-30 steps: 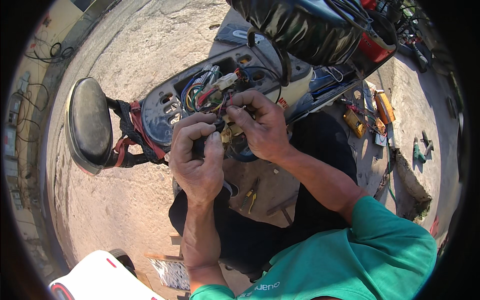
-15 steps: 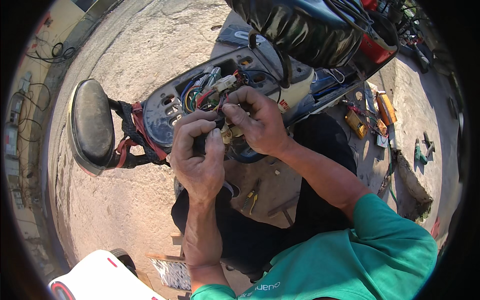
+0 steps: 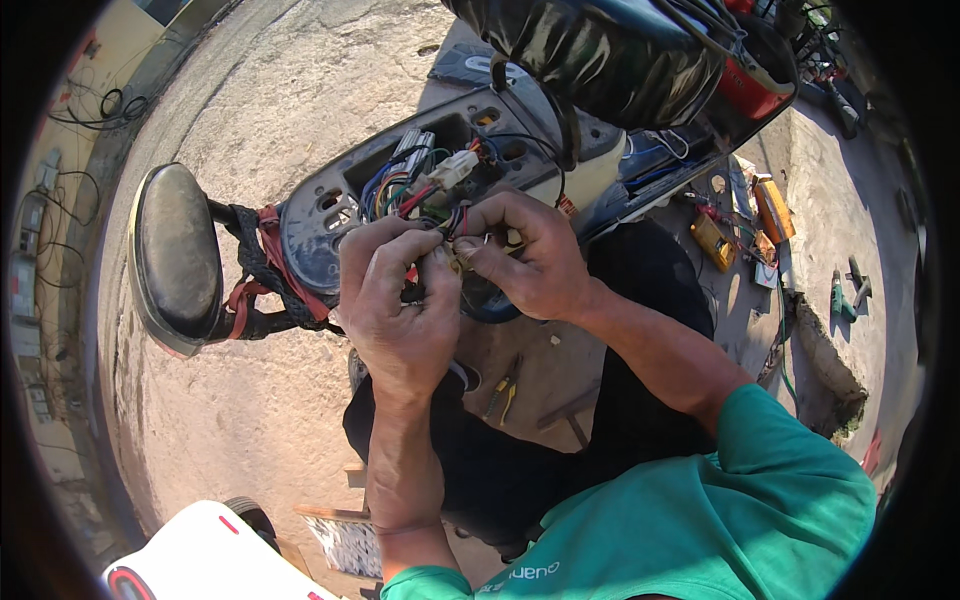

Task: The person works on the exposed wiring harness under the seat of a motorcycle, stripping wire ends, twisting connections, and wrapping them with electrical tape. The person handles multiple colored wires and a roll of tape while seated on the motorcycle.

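Note:
My left hand [image 3: 400, 300] and my right hand [image 3: 530, 255] meet over the dark footboard [image 3: 305, 250] of an electric scooter. Both are closed in a pinch, fingertips almost touching, on thin coloured wires [image 3: 455, 222]. A small connector may sit between the fingers, but they cover it. Just beyond them a white plug connector [image 3: 455, 168] rests on the loom. More red, blue and green wires [image 3: 385, 190] spill from an opening in the footboard, beside a finned silver box [image 3: 413, 148].
The scooter's black seat [image 3: 600, 60] tilts over the far side. A padded seat [image 3: 180, 255] sticks out at left. Pliers [image 3: 508, 392] lie on the ground between my legs. To the right are a yellow multimeter [image 3: 712, 243] and a green-handled tool [image 3: 842, 298].
Both hands have dropped slightly and drawn closer together. The dark piece seen between the fingertips earlier no longer shows; wires show there instead.

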### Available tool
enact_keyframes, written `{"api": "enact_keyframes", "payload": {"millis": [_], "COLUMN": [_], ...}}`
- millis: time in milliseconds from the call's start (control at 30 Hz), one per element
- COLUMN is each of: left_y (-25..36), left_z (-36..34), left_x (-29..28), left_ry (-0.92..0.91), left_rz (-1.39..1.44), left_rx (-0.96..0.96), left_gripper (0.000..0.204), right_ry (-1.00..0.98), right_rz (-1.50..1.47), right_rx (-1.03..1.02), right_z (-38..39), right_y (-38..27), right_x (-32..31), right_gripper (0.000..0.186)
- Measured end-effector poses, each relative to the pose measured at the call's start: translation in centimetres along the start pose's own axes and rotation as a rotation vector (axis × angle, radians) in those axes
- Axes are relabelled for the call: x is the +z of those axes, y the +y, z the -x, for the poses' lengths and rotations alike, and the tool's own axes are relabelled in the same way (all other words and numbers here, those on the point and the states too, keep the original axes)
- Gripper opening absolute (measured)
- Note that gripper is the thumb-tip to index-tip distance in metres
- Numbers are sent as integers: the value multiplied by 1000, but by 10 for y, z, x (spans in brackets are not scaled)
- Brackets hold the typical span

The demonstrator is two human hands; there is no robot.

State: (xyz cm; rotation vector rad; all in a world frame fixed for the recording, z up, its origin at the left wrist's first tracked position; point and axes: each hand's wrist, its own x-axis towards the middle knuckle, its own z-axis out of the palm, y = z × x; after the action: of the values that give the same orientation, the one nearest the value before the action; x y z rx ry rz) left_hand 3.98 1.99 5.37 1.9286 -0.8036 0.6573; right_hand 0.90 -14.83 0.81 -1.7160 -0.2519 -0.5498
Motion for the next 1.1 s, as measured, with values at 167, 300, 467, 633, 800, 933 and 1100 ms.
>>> {"api": "enact_keyframes", "payload": {"millis": [167, 300, 467, 633, 800, 933, 1100], "left_y": [3, 6, 4, 2, 3, 2, 6], "left_z": [0, 1, 1, 4, 11, 10, 7], "left_x": [4, 7, 10, 8, 6, 9, 6], "left_ry": [-36, -58, -67, -72, 3, -15, -60], "left_rz": [-95, -138, -157, -100, -11, -31, -27], "left_rx": [48, 52, 79, 62, -59, -62, -69], "left_gripper": [26, 27, 28, 27, 26, 26, 23], "right_ry": [10, 33, 39, 9, -37, -21, -31], "right_rz": [26, 33, 8, -2, -46, -50, -46], "right_rx": [-27, -30, -7, -2, 49, -7, -46], "right_z": [2, 4, 5, 3, 2, 2, 1], "right_y": [-1, 3, 3, 1, 1, 3, 4], "right_x": [-2, -1, -2, -7, -7, -5, -5], "right_gripper": [20, 20, 20, 18, 17, 16, 16]}}
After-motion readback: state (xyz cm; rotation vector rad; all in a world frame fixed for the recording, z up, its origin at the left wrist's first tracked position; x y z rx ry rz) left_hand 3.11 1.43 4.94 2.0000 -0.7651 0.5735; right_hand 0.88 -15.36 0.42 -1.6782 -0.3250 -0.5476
